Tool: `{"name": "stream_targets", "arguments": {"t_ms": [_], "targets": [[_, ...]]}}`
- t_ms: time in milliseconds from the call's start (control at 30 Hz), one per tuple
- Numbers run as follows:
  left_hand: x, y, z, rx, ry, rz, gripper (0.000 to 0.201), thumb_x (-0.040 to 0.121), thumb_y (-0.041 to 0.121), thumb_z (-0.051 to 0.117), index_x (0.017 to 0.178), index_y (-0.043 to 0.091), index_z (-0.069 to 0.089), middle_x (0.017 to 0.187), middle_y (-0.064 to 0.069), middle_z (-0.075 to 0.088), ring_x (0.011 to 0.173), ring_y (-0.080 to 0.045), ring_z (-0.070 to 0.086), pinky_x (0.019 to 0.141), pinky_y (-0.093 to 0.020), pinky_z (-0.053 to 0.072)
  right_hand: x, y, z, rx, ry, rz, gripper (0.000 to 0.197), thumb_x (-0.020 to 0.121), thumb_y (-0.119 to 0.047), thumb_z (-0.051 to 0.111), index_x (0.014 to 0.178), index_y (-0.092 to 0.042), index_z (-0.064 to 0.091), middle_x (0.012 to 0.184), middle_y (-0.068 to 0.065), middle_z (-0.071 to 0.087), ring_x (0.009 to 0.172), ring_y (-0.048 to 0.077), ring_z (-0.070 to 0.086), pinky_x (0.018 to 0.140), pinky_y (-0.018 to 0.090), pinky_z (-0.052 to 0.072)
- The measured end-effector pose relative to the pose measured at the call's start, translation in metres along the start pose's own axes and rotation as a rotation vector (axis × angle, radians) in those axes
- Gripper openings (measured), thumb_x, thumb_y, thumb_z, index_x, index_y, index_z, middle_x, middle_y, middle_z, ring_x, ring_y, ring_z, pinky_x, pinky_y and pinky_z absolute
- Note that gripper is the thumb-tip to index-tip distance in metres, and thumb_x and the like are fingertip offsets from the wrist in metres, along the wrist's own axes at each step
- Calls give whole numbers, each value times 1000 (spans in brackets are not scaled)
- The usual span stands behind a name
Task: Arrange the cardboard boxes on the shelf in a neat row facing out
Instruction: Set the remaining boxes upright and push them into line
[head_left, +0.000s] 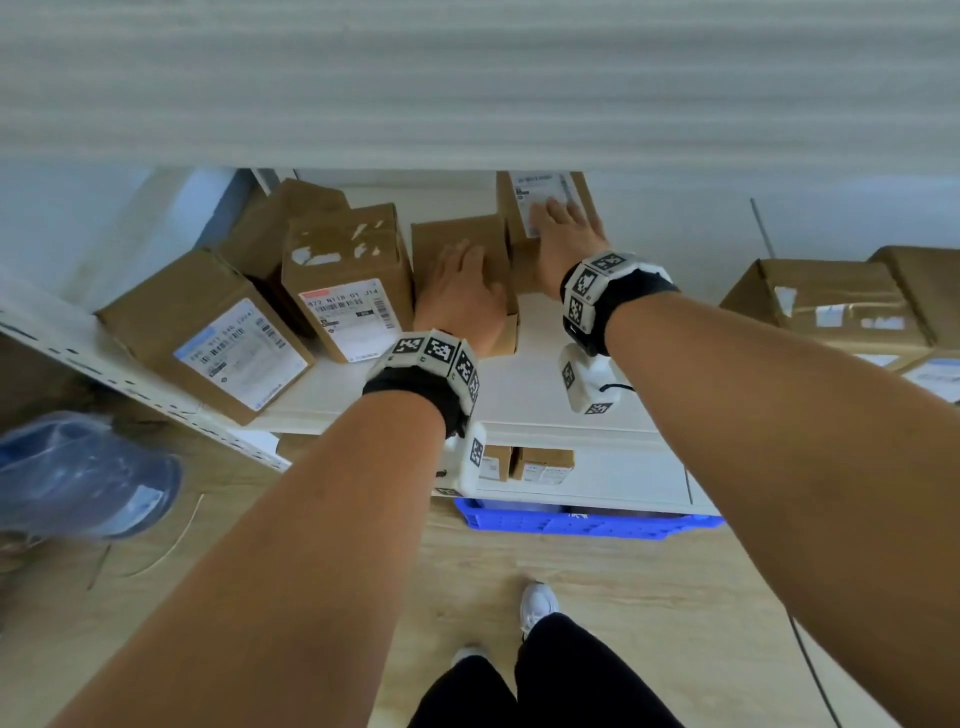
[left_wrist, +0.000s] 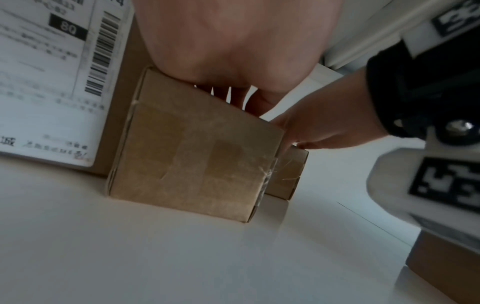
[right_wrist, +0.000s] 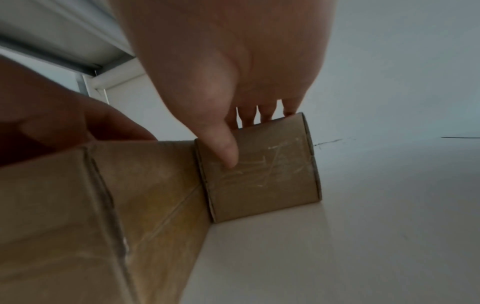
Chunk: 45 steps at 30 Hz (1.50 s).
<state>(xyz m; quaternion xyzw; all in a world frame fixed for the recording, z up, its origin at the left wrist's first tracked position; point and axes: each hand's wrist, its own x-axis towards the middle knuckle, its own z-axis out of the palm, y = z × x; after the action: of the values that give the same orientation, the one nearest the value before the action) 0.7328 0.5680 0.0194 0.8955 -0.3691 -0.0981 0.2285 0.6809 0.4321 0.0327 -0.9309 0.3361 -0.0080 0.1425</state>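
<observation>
cardboard boxes (head_left: 353, 280) sit on the shelf (head_left: 519, 387) in a loose cluster, some turned askew. left hand (head_left: 462, 296) lies flat on top of the plain box (head_left: 457, 234) in the middle. right hand (head_left: 563, 236) grips the labelled box (head_left: 540, 189) right behind it, thumb down its front face.

1. Upper shelf board (head_left: 467, 78) cuts off the far end of the back box (head_left: 540, 202). Its label print is too blurred to read.
2. Left hand (head_left: 462, 299) covers most of the plain box (head_left: 457, 234) top. In the left wrist view its fingertips sit out of sight past the top edge, so can't tell the curl.
3. Right hand (head_left: 563, 234) hides the back box's near top.
4. Blue object (head_left: 78, 473) at the left edge: smeared, cropped, can't identify.
5. Right-side boxes (head_left: 831, 306): cut by the right forearm and the frame edge.
6. Lower-shelf boxes (head_left: 543, 465): partly behind the left wrist camera (head_left: 465, 457), labels too small to read.
7. Right wrist view: the plain box runs off the left and bottom edges.
</observation>
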Motion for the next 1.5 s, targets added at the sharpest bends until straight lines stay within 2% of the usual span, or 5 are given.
{"name": "stream_targets", "arguments": {"t_ms": [300,800,1033,1300,1500], "targets": [[1,-3,-16,8,-71,57,51,100,14,38,150,11,32,161,-5,18,150,-19,11,122,-33,13,-36,11,2,-38,35,-18,72,84,1,45,149,-20,25,158,0,22,147,22,14,121,44,7],[-62,24,-28,-117,7,175,38,97,5,41,130,12,59,127,-7,64,116,-24,59,96,-35,48,-149,2,-12,68,83,173,51,86,0,47,128,-26,58,139,1,50,132,25,38,110,45,35],[-75,49,-17,-67,-167,39,35,101,17,42,132,9,57,133,-10,59,122,-27,56,98,-35,45,-162,24,-17,245,114,407,51,91,-5,41,142,-11,38,138,15,46,128,33,41,102,41,41],[-78,59,-5,-54,-268,-95,38,97,12,46,134,10,54,130,-9,61,114,-28,60,93,-37,51,-164,37,-19,394,-67,449,28,90,-12,47,116,-8,54,110,10,64,83,24,60,54,25,45],[-81,61,-9,-152,-159,-92,40,90,6,51,129,15,55,122,-5,64,107,-25,61,87,-34,51,-169,40,-30,391,52,398,48,84,-8,54,130,-11,42,105,7,64,86,24,64,71,36,57]]}}
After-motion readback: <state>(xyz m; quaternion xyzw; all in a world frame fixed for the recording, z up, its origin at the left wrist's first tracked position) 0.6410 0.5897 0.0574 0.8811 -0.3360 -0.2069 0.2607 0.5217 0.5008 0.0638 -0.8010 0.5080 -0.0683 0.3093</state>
